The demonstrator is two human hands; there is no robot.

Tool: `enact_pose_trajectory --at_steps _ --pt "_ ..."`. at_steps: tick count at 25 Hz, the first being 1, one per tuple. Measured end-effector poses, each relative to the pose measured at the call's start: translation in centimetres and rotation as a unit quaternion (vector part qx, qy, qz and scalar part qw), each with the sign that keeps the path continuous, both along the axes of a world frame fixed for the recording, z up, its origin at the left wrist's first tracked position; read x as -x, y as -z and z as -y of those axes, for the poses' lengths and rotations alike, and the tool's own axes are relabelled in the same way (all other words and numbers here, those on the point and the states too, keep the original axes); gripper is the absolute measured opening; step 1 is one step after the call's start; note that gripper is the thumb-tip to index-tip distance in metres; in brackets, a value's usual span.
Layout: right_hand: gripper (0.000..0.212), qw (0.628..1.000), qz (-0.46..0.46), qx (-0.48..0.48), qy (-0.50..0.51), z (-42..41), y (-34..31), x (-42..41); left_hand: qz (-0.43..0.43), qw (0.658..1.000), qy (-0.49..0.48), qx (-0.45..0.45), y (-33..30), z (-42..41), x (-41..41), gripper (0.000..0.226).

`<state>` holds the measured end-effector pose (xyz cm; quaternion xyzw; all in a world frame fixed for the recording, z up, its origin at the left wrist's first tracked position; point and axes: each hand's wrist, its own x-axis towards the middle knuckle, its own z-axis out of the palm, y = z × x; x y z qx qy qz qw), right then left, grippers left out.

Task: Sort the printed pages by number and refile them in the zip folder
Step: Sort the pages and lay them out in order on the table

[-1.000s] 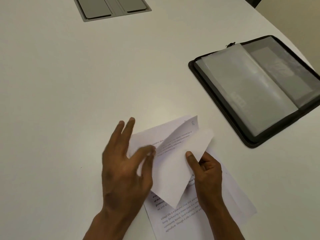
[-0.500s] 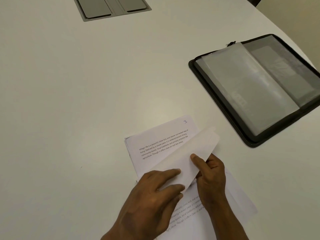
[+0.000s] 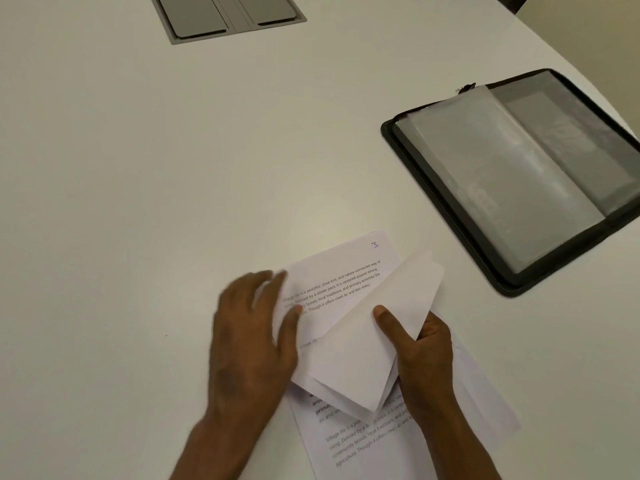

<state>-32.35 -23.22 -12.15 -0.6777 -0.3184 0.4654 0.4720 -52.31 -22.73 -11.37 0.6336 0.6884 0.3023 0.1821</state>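
Note:
A stack of printed pages (image 3: 349,441) lies on the white table (image 3: 173,168) near its front edge. The exposed sheet, page 3 (image 3: 339,271), carries a handwritten 3 in its top right corner. My right hand (image 3: 419,348) pinches a few folded-back pages (image 3: 367,344) by their right edge, thumb on top, holding them curled up off the stack. My left hand (image 3: 252,330), blurred, rests with spread fingers on the left edge of page 3. The black zip folder (image 3: 450,209) lies open at the right, with clear sleeves (image 3: 512,168) inside.
A grey cable hatch (image 3: 228,15) is set into the table at the far edge. The table's right edge runs diagonally behind the folder. Bare white tabletop spreads left of the pages and between them and the hatch.
My left hand moved from the folded-back pages up and left to the edge of page 3. My right hand lifted the folded pages a little higher, opening them.

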Motion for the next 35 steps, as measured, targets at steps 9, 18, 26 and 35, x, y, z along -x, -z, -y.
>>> enact_pose_trajectory --at_steps 9,18,26,35 --pt "0.017 1.000 0.010 0.013 0.004 0.0 0.2 -0.3 -0.044 0.998 -0.026 0.033 0.5 -2.3 0.1 0.035" --pt "0.013 1.000 0.009 -0.008 -0.006 0.1 0.0 -0.2 0.164 0.985 -0.062 -0.007 -4.1 -0.9 -0.9 0.052" --pt "0.037 0.997 -0.076 0.008 0.027 -0.1 -0.2 -0.2 0.074 0.975 0.184 -0.100 -1.1 6.1 -5.0 0.033" --pt "0.011 0.999 -0.018 -0.028 -0.018 0.1 -0.1 -0.4 0.233 0.968 0.089 -0.029 -2.6 3.7 -3.1 0.028"
